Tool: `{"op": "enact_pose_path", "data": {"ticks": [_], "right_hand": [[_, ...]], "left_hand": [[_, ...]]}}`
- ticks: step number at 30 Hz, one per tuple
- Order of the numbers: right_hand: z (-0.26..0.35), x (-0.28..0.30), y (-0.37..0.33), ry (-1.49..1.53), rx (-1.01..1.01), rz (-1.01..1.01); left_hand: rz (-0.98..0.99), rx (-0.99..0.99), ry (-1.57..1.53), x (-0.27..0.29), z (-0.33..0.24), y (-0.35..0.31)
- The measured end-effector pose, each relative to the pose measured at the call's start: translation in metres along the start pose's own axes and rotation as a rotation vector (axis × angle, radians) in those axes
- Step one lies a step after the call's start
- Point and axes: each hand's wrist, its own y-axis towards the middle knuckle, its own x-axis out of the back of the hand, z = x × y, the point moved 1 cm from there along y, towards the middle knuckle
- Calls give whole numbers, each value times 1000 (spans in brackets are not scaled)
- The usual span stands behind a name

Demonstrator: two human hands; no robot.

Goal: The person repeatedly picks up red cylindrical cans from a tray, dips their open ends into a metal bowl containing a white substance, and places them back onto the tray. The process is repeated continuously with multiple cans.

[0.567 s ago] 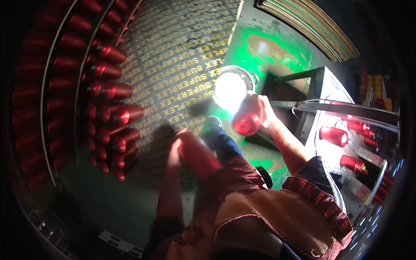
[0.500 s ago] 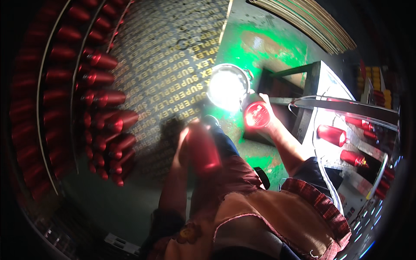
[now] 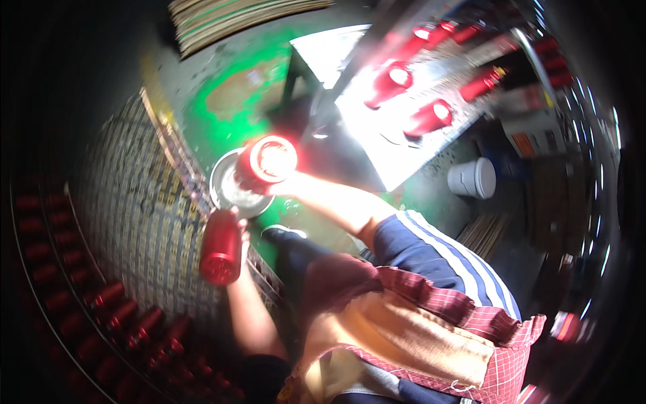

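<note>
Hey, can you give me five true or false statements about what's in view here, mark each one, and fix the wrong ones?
1. The left hand holds a red bottle. True.
2. The right hand has nothing in it. False: the right hand holds a second red bottle.
3. There are more red bottles on the brightly lit table. True.
4. The bucket is yellow. False: the bucket is white.
5. The stack of flat sheets is at the bottom edge of the picture. False: the stack of flat sheets is near the top edge.
</note>
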Motion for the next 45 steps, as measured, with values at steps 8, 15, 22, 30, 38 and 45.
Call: {"op": "enact_pose_path", "data": {"ticks": [8, 15, 22, 30, 38, 45], "right_hand": [[-6, -96, -161, -121, 394, 0], [54, -102, -452, -512, 816, -476], [256, -176, -677, -1488, 1442, -1162], [500, -152, -692, -2036, 1300, -1701], [597, -126, -733, -1929, 1275, -1579], [552, -119, -802, -1457, 1899, -969]], "left_hand": [[-260, -473, 835, -33, 15, -59], [-275, -407, 1020, -47, 133, -113], [18, -223, 1264, -114, 355, 38], [641, -380, 2087, -204, 704, 290], [556, -232, 2517, -160, 869, 439], [706, -267, 2144, -174, 875, 390]]}}
